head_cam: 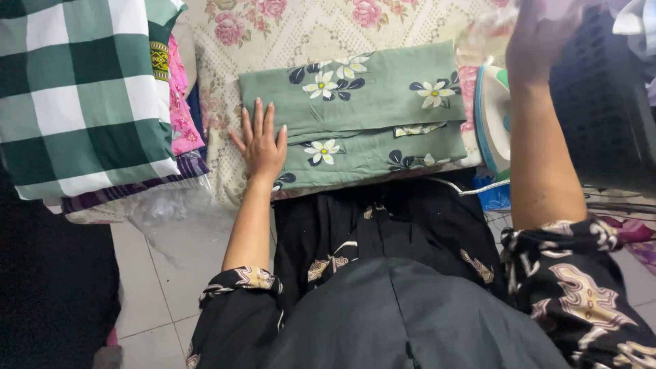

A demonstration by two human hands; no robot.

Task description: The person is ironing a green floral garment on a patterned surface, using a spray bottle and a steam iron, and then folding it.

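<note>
The left hand (261, 140) lies flat and open, palm down, fingers spread a little, pressing on the left end of a folded green garment (362, 113) printed with white flowers and dark leaves. The garment stretches away to the right of that hand as a neat layered rectangle, its long folds running sideways, and it rests on a cream floral pad (287, 31) with pink roses that shows beyond the fingertips and along the top. Just left of the hand, past the pad's edge, sits a stack of folded cloth: a green and white checked piece (82, 96) on top, pink fabric (179, 102) and a purple striped piece (130, 188) beneath it, with crumpled clear plastic (171, 212) below. The right hand (540, 37) is raised at the top right, blurred, up against a dark plastic basket (601, 102); whether it grips anything cannot be told. Between the right forearm and the garment's right end stands an iron (493, 116), white and teal, upright on its heel, close to the cloth's edge. Nearer the body hang dark patterned sleeves and a black skirt, above a pale tiled floor (154, 287).
</note>
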